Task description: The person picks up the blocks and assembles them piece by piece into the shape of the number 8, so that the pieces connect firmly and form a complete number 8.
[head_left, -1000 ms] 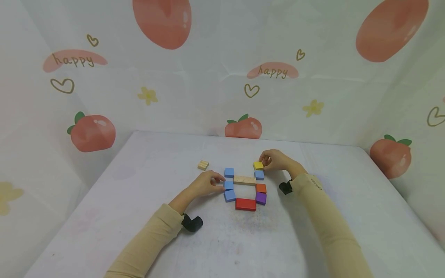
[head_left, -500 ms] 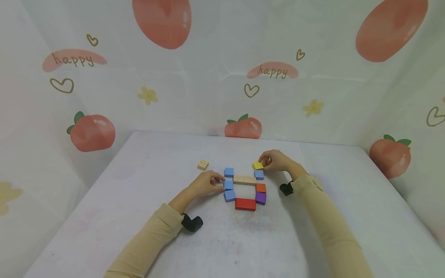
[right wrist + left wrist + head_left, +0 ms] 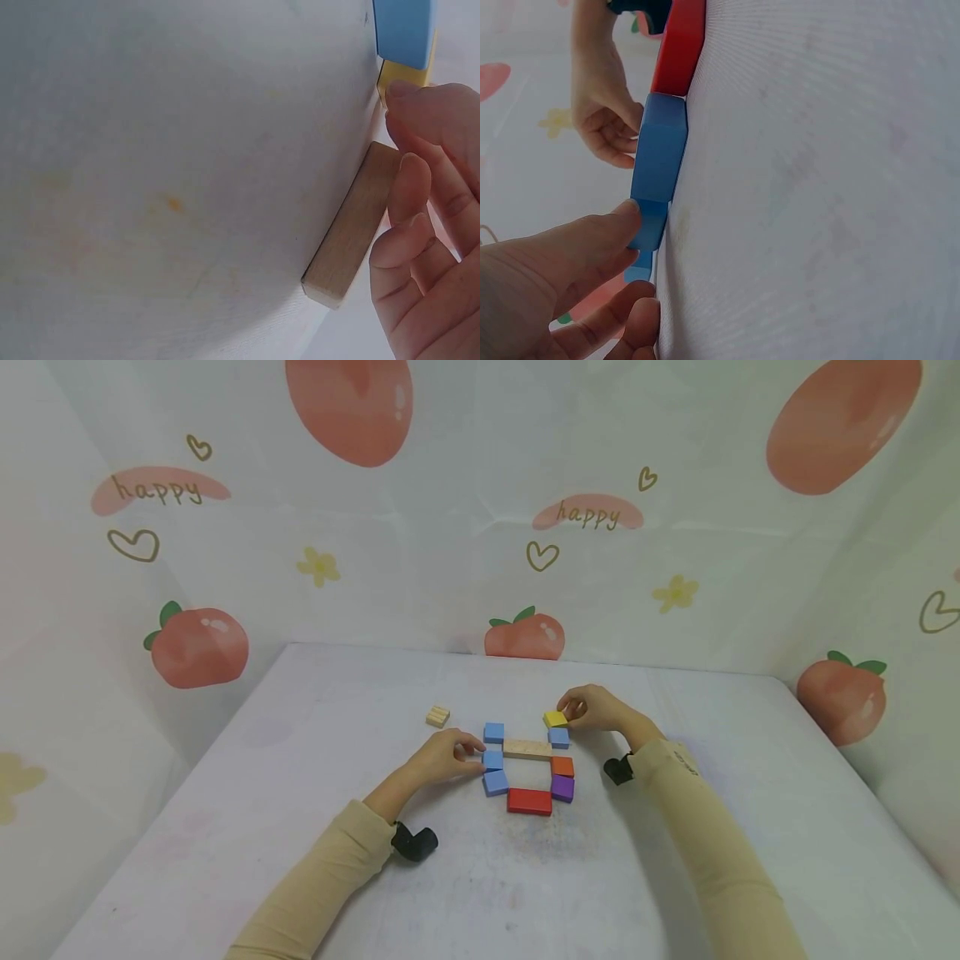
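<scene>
In the head view, my left hand (image 3: 444, 756) holds the middle blue block (image 3: 492, 761) of the left column between thumb and index finger. The left wrist view shows my thumb (image 3: 622, 221) against that blue block (image 3: 651, 223). On the far right, my right hand (image 3: 597, 708) pinches a yellow block (image 3: 555, 718), just behind a blue block (image 3: 558, 738). From the right wrist, the thumb (image 3: 431, 109) lies against the yellow block (image 3: 405, 73). Beside the curled fingers of this hand is a plain wooden block (image 3: 352, 225), which I cannot make out in the head view.
A wooden plank (image 3: 527, 748) bridges the columns. The outline includes a red block (image 3: 529, 802), an orange block (image 3: 562, 766), a purple block (image 3: 562, 788) and further blue blocks (image 3: 494, 732). A striped wooden piece (image 3: 438, 717) lies at back left. A printed cloth (image 3: 420, 568) hangs behind.
The yellow block has shifted slightly left and nearer, with my right hand moving along with it. My left hand stays where it was.
</scene>
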Available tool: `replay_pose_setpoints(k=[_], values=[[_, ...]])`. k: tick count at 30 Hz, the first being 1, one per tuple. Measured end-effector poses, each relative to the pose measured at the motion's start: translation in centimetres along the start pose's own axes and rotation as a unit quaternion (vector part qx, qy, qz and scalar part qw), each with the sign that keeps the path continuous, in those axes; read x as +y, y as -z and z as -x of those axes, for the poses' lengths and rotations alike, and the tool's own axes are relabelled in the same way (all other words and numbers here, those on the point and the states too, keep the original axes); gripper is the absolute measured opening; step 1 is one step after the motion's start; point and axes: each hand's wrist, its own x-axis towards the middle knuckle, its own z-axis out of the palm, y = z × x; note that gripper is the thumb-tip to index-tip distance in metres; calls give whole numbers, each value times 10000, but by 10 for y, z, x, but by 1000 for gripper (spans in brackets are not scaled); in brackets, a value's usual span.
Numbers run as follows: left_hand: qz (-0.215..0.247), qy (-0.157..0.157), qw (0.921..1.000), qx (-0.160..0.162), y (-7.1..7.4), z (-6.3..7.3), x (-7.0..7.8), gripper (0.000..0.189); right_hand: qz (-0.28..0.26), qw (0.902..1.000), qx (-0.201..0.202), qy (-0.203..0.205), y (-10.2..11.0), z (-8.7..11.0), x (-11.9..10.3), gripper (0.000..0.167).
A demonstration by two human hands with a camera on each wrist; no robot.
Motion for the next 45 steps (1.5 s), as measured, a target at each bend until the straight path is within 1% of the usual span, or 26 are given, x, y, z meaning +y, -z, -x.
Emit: replay_pose_setpoints(k=[5,11,21,28,33,40,45], values=[[-10,-83,10000,-17,1,0,0,29,49,10000,23,67,0,2,-1,24],[-14,-60,10000,-27,1,0,-1,29,45,9998,49,183,0,4,0,24],[-9,-94,10000,-22,1,0,-1,29,-39,9998,101,144,-2,4,1,25],[-15,-122,9999,-15,0,-1,-3,29,-57,9998,64,204,-2,5,0,26],[-18,-107,9999,0,0,-1,-2,29,-58,9999,51,138,-2,5,0,26],[-50,-123,9999,-7,1,0,-2,29,-71,9996,43,275,-2,5,0,26],[-58,-126,9999,-34,1,-1,-2,29,-98,9996,50,258,-2,5,0,26]])
